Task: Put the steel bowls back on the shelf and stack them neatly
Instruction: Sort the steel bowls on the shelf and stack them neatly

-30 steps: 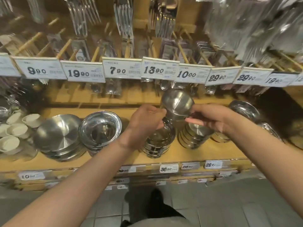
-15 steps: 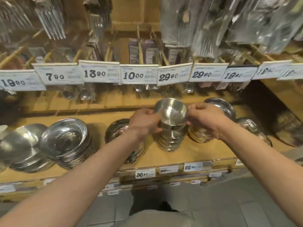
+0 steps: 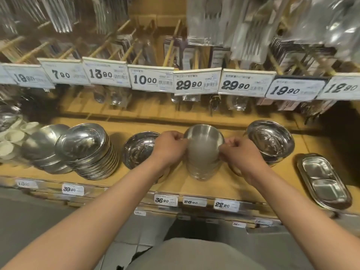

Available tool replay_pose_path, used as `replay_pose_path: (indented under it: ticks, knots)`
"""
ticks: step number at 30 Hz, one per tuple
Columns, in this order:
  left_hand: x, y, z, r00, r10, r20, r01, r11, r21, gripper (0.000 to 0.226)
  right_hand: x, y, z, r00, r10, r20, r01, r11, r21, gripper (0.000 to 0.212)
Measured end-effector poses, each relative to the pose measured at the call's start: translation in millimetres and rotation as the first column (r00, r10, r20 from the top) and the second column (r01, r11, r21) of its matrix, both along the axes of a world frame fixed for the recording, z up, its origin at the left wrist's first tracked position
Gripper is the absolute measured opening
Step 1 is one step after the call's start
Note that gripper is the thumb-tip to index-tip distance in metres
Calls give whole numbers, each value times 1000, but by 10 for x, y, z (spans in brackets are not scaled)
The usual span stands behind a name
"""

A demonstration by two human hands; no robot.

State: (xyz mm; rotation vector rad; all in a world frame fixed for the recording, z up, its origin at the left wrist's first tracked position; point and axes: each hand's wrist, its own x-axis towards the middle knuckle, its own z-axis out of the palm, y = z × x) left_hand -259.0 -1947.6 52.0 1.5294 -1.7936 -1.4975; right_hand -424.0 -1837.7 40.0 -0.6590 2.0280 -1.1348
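Two hands are seen at the centre of the frame, closed on one steel bowl (image 3: pixel 203 142) from either side: the left hand (image 3: pixel 169 146) has its fingers pinched on the left rim, the right hand (image 3: pixel 241 152) on the right rim. The bowl is deep, with a brushed, dull inside, and is seated on top of a stack of like bowls (image 3: pixel 202 169) on the wooden shelf (image 3: pixel 224 187). A shiny wide bowl (image 3: pixel 139 148) is partly hidden behind the left wrist. Another polished bowl stack (image 3: pixel 271 139) stands just beside the right hand. At the lower right a two-compartment steel tray (image 3: pixel 324 181) is laid flat, both compartments bare. At the left a leaning pile of shallow plates (image 3: pixel 91 151) is found, with white dishes (image 3: pixel 13 136) at the frame's edge. Price tags (image 3: pixel 151 79) are hung in a row across the upper half, with packaged cutlery (image 3: pixel 233 20) above them, blurred.
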Motion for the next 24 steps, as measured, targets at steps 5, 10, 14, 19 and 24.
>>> replay_pose_path:
  ticks: [5, 10, 14, 19, 24]
  knots:
    - [-35, 53, -72, 1000, 22, -5, -22, 1000, 15, 9, -36, 39, -23, 1000, 10, -12, -10, 1000, -11, 3]
    - [-32, 77, -137, 999, 45, -24, -45, 999, 14, 6, -41, 41, -56, 1000, 25, -19, -25, 999, -38, 6]
    - [-44, 51, -150, 997, 55, -47, -53, 998, 41, 8, -45, 44, -68, 1000, 12, 27, -10, 997, -71, 7]
    - [-51, 48, -192, 998, 49, -45, -46, 997, 64, 7, -53, 53, -98, 999, 21, 42, -17, 996, -84, 6]
    - [-40, 74, -195, 993, 76, -93, -67, 993, 92, 7, -64, 52, -133, 998, 25, 56, -20, 995, -96, 6]
